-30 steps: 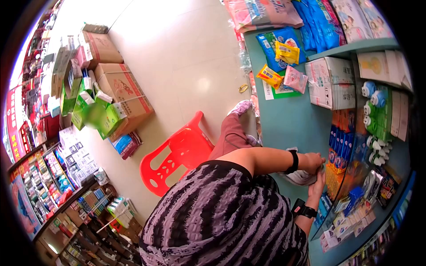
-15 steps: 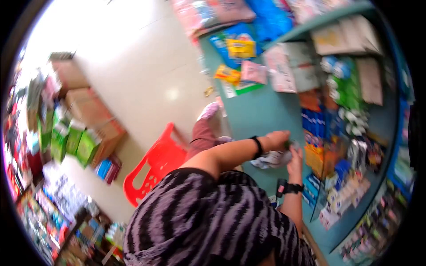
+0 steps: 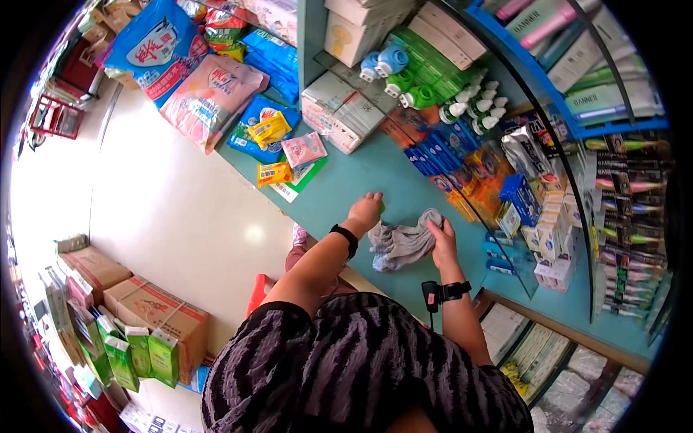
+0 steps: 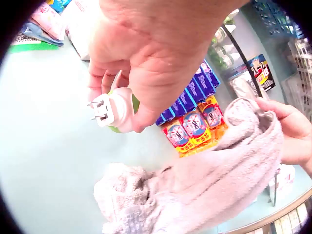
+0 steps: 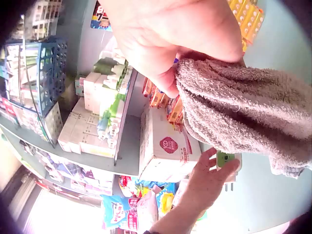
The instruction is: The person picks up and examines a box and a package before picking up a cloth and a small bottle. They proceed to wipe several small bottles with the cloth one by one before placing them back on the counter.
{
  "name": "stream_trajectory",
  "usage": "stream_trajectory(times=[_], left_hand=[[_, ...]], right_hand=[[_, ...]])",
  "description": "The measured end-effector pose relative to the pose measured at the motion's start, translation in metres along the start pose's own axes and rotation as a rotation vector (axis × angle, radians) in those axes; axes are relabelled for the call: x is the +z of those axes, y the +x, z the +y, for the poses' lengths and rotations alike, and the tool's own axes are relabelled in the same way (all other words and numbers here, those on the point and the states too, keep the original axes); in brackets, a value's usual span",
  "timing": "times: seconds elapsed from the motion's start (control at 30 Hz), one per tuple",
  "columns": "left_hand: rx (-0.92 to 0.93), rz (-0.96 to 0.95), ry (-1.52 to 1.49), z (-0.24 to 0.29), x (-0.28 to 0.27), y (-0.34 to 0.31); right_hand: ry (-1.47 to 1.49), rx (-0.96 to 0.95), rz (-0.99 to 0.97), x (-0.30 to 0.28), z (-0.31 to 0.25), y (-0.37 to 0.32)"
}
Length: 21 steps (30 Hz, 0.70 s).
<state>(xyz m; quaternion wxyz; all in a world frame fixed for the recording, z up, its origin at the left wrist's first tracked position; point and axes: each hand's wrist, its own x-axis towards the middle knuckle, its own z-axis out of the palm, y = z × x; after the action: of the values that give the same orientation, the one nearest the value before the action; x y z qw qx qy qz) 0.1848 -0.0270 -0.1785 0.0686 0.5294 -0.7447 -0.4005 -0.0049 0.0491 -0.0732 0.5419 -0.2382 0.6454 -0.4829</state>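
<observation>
My left hand [image 3: 364, 210] grips a small white and green plug-in device [image 4: 115, 108] over the counter, its two metal prongs pointing out from the fingers. In the head view the hand mostly hides this device. A crumpled grey towel [image 3: 404, 242] hangs from my right hand [image 3: 443, 244], pinched by one end between thumb and fingers. In the left wrist view the towel droops low over the countertop, just below the left hand. The two hands are apart, with the towel's loose end between them.
Small snack-sized packets [image 3: 304, 150] and a blue bag lie on the counter [image 3: 339, 189] toward the far left. A white carton [image 3: 339, 108], bottles and boxed goods line its back beside a glass panel [image 3: 530, 289]. Brown cartons [image 3: 155, 310] stand on the floor at left.
My head view has swung toward the counter's shelves. The hands, close together at the towel before, have separated; the left hand has drawn away with the plug-in device while the right keeps the towel.
</observation>
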Motion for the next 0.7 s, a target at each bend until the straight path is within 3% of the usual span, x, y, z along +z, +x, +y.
stream_trajectory(times=[0.37, 0.7], left_hand=[[-0.029, -0.11, 0.142, -0.039, 0.03, 0.004], [0.0, -0.12, 0.084, -0.045, 0.0, -0.012]], right_hand=[[0.131, 0.038, 0.148, -0.036, 0.007, -0.026], [0.185, 0.011, 0.135, -0.017, -0.003, -0.026]])
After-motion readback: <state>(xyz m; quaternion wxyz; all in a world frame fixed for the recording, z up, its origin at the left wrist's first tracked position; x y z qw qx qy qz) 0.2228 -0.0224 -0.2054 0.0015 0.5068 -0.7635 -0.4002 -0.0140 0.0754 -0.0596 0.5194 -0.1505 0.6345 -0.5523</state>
